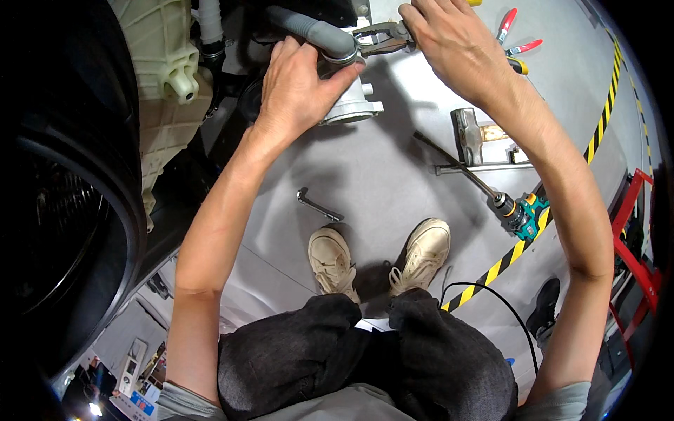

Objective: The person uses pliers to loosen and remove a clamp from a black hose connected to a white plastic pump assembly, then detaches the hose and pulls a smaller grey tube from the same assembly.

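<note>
Near the top middle, a grey rubber hose (302, 28) bends down onto a pale plastic pump housing (354, 105). My left hand (295, 88) is wrapped around the hose's bent end, its thumb stretched across just below the joint. A thin metal hose clamp (342, 60) circles the end of the hose. From the right, my right hand (456, 45) grips a pair of dark pliers (386, 36). The plier jaws reach the clamp beside the hose end; whether they bite on it is too small to tell. The plier handles are mostly hidden in my palm.
Machine parts with a cream plastic tub (165, 49) and a round black rim (133, 210) fill the left. On the floor lie a wrench (319, 205), a hammer (469, 137), a green drill (523, 216) and red-handled pliers (507, 27). A red frame (635, 259) stands right, near another person's black shoe (544, 309).
</note>
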Demonstrator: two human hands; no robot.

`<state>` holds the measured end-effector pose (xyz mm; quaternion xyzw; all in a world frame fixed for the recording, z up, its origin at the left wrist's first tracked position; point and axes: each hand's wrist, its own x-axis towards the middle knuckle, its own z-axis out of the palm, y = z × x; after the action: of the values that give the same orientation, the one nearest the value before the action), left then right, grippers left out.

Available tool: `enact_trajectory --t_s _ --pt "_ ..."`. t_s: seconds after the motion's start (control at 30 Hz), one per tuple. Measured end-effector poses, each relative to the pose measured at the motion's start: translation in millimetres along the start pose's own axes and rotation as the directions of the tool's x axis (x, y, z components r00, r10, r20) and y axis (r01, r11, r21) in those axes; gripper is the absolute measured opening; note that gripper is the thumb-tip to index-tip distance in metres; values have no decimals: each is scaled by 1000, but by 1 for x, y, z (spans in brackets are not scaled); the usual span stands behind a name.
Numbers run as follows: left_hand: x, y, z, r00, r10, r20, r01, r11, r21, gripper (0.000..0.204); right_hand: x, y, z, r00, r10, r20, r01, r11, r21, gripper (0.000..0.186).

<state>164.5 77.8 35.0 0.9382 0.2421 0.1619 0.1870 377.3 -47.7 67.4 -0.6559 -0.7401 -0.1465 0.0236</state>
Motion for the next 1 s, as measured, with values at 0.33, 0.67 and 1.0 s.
enact_trajectory --t_s 0.33,0.67,1.0 --pt "-1 -9 4 999 36 8 -36 998 -53 43 6 13 9 981 -189 48 190 982 -21 20" --pt "1 -9 5 999 48 7 -47 996 -75 42 15 19 15 955 -271 118 284 951 -119 16" --pt "-1 -9 7 999 -10 41 13 998 -68 39 13 22 26 985 -149 90 146 988 42 14"
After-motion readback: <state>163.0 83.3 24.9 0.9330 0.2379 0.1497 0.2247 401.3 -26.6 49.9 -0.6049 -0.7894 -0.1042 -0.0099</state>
